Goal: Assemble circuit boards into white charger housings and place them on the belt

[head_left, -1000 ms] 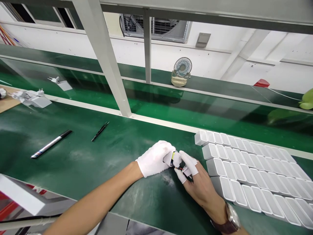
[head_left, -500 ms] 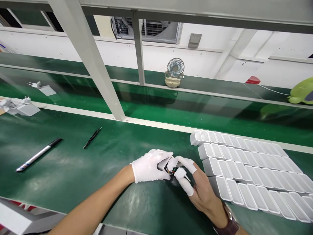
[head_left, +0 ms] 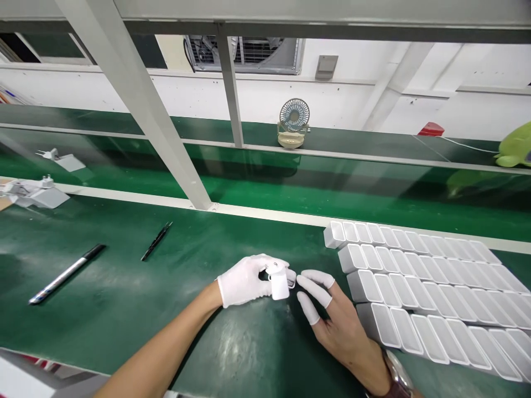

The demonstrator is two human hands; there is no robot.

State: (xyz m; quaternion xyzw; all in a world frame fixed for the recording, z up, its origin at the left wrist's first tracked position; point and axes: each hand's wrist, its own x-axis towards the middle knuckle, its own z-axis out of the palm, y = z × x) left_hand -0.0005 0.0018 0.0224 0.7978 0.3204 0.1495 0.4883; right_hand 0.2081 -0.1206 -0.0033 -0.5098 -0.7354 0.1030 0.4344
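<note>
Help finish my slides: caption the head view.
Gloved left hand holds a white piece near the right hand, beside rows of white cases.

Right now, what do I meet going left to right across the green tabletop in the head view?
Pen, thin black tool, left hand holding a white part, right hand, white boxes.

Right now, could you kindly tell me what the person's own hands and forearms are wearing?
The left hand wears a white glove ending at the wrist. The right hand has white covers on three digits, plus a silver-cased wristwatch with a dark reddish-brown strap. No sleeves show.
</note>
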